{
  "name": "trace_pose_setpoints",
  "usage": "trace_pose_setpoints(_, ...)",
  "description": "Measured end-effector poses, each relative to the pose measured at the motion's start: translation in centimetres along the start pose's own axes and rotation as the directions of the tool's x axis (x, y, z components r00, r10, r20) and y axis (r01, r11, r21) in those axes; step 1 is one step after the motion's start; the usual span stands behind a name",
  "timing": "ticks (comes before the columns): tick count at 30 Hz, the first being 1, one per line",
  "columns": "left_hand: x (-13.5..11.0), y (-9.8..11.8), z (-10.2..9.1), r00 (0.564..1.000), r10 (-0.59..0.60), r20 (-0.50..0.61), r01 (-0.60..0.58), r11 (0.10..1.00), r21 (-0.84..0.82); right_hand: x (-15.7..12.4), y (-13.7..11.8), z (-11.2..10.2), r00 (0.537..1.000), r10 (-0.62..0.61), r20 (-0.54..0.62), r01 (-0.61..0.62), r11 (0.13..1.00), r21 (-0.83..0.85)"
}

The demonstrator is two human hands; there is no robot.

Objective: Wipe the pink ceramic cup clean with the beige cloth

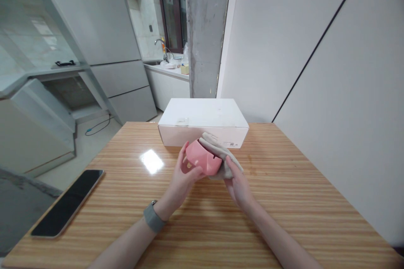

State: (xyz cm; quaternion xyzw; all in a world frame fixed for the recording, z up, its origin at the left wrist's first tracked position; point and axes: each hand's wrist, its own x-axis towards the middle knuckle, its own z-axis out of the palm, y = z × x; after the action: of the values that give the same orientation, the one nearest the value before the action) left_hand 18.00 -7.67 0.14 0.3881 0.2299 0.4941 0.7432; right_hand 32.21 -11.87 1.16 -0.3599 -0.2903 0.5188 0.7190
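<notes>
My left hand (186, 175) grips a pink faceted container (202, 157), thumb along its near side and fingers around its left end. The container is tilted, with a dark opening or slot along its upper right edge. A light grey cloth (224, 159) lies folded against that edge, pinched in my right hand (237, 181). Part of the cloth hangs behind and below the container. Both hands are held above the wooden table (202, 222). What the container holds inside, if anything, is hidden.
Just behind my hands stands a white cardboard box (203, 113). A phone or tablet with a dark screen (69, 204) lies at the table's left edge. A white wall (309, 105) borders the right side. Beyond are a fridge (91, 17) and a sink counter (170, 82).
</notes>
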Motion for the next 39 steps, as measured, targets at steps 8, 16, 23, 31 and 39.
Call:
trace_pose_setpoints(8, -0.1, 0.2, -0.6, 0.987, -0.160, 0.033, 0.163, 0.976, -0.144, 0.5, 0.1, -0.7, 0.999, 0.006, -0.038, -0.004, 0.999, 0.052)
trace_pose_setpoints(16, 0.2, 0.3, -1.0, 0.932, -0.270, 0.241, 0.305, 0.945, -0.121, -0.1, 0.0, -0.6, 0.996, 0.011, 0.085, -0.010, 1.000, -0.015)
trace_pose_setpoints(23, 0.1, 0.2, -0.4, 0.995, -0.093, 0.040, 0.094, 0.995, -0.041, -0.4, -0.3, 0.2, 0.993, 0.010, 0.120, -0.005, 0.999, -0.043)
trace_pose_setpoints(31, 0.2, -0.1, -0.5, 0.981, 0.105, -0.161, -0.068, 0.973, 0.220, -0.5, 0.6, -0.5, 0.994, 0.103, -0.026, -0.102, 0.995, 0.015)
trace_pose_setpoints(39, 0.2, -0.3, -0.5, 0.993, 0.092, -0.069, -0.061, 0.930, 0.364, 0.3, -1.0, -0.8, 0.990, 0.085, -0.115, -0.069, 0.988, 0.138)
